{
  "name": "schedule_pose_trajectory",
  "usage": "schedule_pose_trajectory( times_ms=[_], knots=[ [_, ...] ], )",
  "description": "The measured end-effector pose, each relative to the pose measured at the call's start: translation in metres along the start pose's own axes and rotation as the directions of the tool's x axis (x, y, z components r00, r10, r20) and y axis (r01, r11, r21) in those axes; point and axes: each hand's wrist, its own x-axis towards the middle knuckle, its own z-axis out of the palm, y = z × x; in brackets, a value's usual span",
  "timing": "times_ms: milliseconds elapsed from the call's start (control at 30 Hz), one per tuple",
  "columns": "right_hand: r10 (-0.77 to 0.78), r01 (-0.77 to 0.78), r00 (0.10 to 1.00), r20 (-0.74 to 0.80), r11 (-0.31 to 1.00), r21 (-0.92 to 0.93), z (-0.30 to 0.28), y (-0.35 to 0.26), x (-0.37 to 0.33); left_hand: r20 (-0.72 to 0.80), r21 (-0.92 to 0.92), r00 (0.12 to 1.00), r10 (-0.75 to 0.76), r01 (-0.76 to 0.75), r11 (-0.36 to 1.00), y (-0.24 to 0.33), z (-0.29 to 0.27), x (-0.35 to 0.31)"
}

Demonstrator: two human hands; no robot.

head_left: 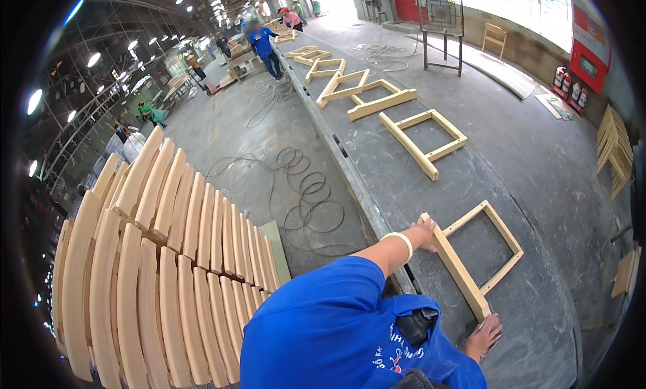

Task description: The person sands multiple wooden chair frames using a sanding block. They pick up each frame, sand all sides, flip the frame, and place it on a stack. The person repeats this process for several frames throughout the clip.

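Note:
A pale wooden frame (pixel 459 264), with a long bar joined to a squared three-sided part, lies flat on the long grey table (pixel 531 308) before me. My left hand (pixel 425 235) is closed around the far end of its long bar. At the near end of that bar is my right hand (pixel 484 336), fingers bent and pressed together. Something thin and dark shows at those fingertips, too small to name. A similar wooden frame (pixel 425 143) rests farther along the table, with several more beyond it.
Stacked curved wooden pieces (pixel 158 254) rise on my left. A coiled hose (pixel 309 194) lies on the floor beside the table. A person in blue (pixel 261 42) stands at the table's far left edge. To the right are fire extinguishers (pixel 570 91) and leaning wooden frames (pixel 614 150).

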Motion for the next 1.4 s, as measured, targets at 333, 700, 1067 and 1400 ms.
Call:
schedule_pose_trajectory(
  times_ms=[333, 700, 1067, 1400],
  knots=[
    [0.199, -0.131, 0.926, -0.322, 0.967, 0.220, 0.000, 0.028, -0.010, -0.313, 0.081, 0.872, 0.375, -0.369, 0.926, -0.011, 0.029, 0.026],
    [0.725, -0.677, 0.686, 0.061, 0.605, 0.419, -0.014, 0.025, -0.150, -0.402, 0.212, 0.841, 0.361, -0.298, 0.931, -0.063, 0.082, 0.095],
    [0.890, -0.889, 0.091, 0.446, -0.129, 0.439, 0.072, -0.057, -0.292, -0.421, 0.330, 0.722, 0.549, -0.442, 0.834, -0.070, 0.128, 0.144],
    [0.913, -0.868, 0.212, 0.349, 0.011, 0.497, 0.064, -0.084, -0.253, -0.467, 0.430, 0.699, 0.542, -0.356, 0.830, -0.101, 0.075, 0.153]
  ],
)
